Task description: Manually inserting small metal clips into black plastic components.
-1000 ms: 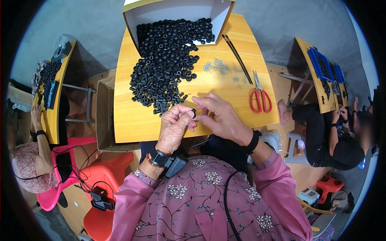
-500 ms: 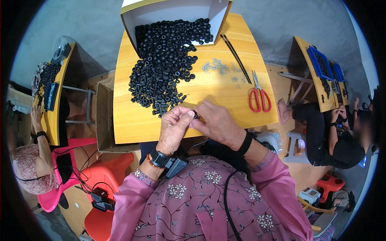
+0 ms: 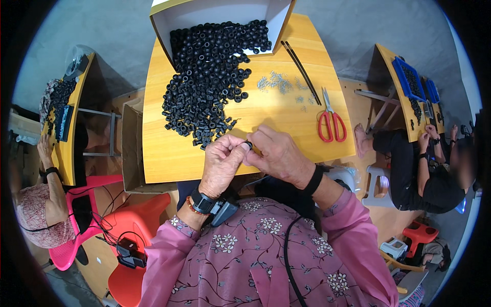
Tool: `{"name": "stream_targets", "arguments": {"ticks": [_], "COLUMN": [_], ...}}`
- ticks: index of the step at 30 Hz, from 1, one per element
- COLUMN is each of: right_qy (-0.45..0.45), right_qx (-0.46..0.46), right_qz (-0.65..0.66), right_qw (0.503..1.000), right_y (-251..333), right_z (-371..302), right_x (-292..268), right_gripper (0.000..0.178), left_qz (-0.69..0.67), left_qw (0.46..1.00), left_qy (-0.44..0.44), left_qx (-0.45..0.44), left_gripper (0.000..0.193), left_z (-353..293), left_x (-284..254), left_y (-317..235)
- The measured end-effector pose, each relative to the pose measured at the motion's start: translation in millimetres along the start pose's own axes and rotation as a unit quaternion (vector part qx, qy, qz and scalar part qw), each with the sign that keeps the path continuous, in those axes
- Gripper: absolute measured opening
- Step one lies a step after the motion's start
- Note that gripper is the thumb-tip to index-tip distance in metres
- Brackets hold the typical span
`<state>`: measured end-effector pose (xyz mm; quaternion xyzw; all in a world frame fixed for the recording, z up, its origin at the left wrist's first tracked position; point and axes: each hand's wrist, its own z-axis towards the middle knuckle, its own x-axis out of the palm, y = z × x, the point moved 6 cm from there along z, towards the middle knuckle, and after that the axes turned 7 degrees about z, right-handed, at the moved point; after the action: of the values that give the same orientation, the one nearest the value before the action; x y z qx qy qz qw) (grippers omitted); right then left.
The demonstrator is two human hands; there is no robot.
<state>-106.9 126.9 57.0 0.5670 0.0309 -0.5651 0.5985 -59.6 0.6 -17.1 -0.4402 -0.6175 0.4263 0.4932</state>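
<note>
A small black round part [image 3: 249,145] sits between the thumb and fingers of my left hand [image 3: 223,159], which is closed on it. Close against it, my right hand [image 3: 280,156] has its fingers bent in a pinch; what lies between those fingertips is hidden. Both hands are held together over the near edge of the yellow table [image 3: 176,161]. Just beyond them spreads a heap of black round parts [image 3: 204,87], pouring out of a tipped box [image 3: 215,13]. Tiny silvery metal pieces [image 3: 277,82] are scattered to the right of the heap.
Red-handled scissors [image 3: 332,125] and two thin black sticks [image 3: 302,71] lie at the table's right side. Left of the table stands a cardboard box [image 3: 132,148]. A red chair [image 3: 130,220] is at lower left. Other people sit at tables on both sides.
My hands stay together around the black part, with only slight finger and wrist shifts. The view has tilted a little. On the right, another person's hands have moved.
</note>
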Motion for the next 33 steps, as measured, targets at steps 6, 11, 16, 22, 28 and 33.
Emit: {"name": "stream_targets", "arguments": {"ticks": [6,11,16,22,28,33], "right_qy": [0.038,0.09,0.104,0.038,0.013,0.001], "right_qx": [-0.007,-0.029,-0.029,0.06,0.164,0.185], "right_qz": [-0.003,-0.005,0.0,0.108,0.211,0.208], "right_qw": [0.999,0.996,0.994,0.992,0.963,0.961], "right_y": [-6,-10,-8,-12,-25,-36], "right_z": [-2,-3,-5,-8,-34,-35], "right_x": [2,3,6,1,3,2], "right_gripper": [0.024,0.026,0.024,0.027,0.036,0.028], "left_qz": [0.054,0.079,0.078,0.021,0.021,0.005], "left_qw": [0.999,0.996,0.996,0.999,0.999,0.997], "left_qy": [0.0,0.03,0.031,0.02,0.04,0.068], "left_qx": [0.005,-0.014,-0.021,-0.02,-0.006,0.03], "left_gripper": [0.007,0.009,0.009,0.006,0.005,0.003], "left_z": [-1,1,0,3,-4,-31], "left_x": [4,8,8,7,3,2], "left_y": [-3,-1,-4,-2,-6,-15]}}
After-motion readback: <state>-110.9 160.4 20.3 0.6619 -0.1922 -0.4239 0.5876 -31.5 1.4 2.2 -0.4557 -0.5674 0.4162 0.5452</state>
